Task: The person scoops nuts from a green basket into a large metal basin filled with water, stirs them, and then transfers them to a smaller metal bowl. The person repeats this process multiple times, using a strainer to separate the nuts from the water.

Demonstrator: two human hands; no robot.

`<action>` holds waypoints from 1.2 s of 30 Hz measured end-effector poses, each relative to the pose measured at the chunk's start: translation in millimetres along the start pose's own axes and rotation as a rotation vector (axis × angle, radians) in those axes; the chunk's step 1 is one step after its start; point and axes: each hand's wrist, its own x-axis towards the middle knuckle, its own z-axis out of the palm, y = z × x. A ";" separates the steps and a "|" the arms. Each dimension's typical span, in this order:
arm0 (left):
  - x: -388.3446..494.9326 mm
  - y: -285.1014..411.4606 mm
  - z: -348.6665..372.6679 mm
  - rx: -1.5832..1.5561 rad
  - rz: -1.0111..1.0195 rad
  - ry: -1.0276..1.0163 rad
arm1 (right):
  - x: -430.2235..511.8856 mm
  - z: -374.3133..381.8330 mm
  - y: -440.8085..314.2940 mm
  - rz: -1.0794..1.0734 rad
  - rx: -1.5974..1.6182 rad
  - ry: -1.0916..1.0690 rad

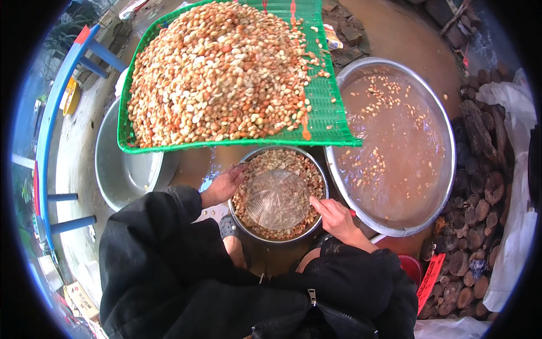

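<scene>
Before me stands a round metal basin (325, 186) filled with shelled peanuts (296, 160). My right hand (338, 220) grips the handle of a round wire-mesh strainer (278, 199), which lies flat over the peanuts. A bit of red handle end shows beyond that hand. At the basin's left rim, my left hand (223, 185) rests with its fingers reaching over the edge; whether it grips the rim is hidden. Just beyond the basin, a green woven tray (324, 114) bears a large heap of peanuts (220, 76).
On the right, a wide metal tub (449, 169) holds murky water with floating peanuts (374, 163). A deep metal pot (127, 169) stands at left, near a blue rail (46, 127). Stacked cut logs (476, 224) line the right side. Muddy water (406, 31) covers ground beyond the tub.
</scene>
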 end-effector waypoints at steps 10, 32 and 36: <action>40.1 27.6 10.2 0.245 0.300 0.007 | -109.1 -143.2 104.2 0.737 -0.363 0.518; 55.6 103.8 41.2 0.322 0.260 0.072 | -0.9 -23.9 207.4 1.167 0.472 0.230; 51.1 122.0 28.5 0.274 0.287 0.016 | 18.9 -20.0 192.0 1.287 0.900 0.288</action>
